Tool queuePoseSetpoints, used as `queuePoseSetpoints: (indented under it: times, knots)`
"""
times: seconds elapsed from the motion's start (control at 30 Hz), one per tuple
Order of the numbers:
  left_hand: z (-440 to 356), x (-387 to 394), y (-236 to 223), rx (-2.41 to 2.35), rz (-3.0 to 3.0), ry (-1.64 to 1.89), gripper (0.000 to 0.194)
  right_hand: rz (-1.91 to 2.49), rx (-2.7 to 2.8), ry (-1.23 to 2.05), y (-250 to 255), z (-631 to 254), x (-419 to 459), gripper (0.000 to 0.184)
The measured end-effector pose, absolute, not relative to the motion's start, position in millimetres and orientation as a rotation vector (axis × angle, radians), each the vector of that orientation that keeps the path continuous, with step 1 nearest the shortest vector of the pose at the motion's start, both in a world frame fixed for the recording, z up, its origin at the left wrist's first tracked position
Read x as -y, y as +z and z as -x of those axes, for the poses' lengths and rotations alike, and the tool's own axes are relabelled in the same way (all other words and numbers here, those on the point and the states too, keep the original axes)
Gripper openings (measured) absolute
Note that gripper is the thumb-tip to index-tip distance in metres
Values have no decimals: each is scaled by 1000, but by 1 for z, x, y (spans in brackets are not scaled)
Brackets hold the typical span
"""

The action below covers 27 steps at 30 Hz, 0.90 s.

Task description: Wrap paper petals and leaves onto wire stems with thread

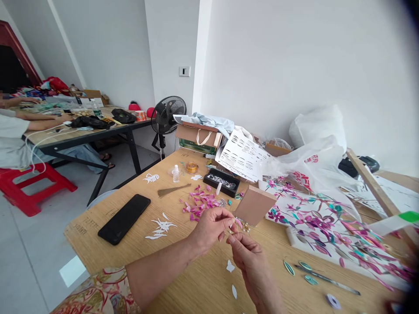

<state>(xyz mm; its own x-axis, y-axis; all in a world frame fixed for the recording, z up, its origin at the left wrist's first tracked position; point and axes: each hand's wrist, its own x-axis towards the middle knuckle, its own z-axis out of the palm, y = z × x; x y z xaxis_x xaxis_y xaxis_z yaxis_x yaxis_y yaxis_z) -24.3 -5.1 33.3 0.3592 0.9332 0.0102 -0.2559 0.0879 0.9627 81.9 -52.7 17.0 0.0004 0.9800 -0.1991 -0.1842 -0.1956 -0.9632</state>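
Observation:
My left hand (211, 226) and my right hand (250, 257) meet above the wooden table (183, 279), fingertips pinched together on a small pink petal piece with a thin wire and beads (239, 225). A pile of pink petals (199, 203) lies just behind my left hand. A small brown cardboard box (253, 205) stands right behind my fingers. To the right lies a white panel with pink and teal flower work (327, 226).
A black phone (124, 218), white paper cut-outs (161, 227), a small bottle (176, 173), a wire spool (191, 167) and a black tray (221, 181) lie on the table. Tweezers (327, 279) lie at right. A fan (167, 117) stands behind. Another person sits at the far left table (85, 133).

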Motion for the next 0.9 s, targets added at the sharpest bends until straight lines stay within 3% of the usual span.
queuePoseSetpoints:
  times: [0.37, 0.6, 0.9]
  knots:
    - [26, 4, 36, -809, -1231, 1002, 17, 1050, 848, 1475, 11, -87, 56, 23]
    - [25, 6, 31, -892, -1448, 1079, 13, 972, 782, 1569, 7, -82, 56, 33]
    - [23, 7, 32, -799, -1256, 972, 14, 1140, 905, 1503, 5, -80, 54, 29]
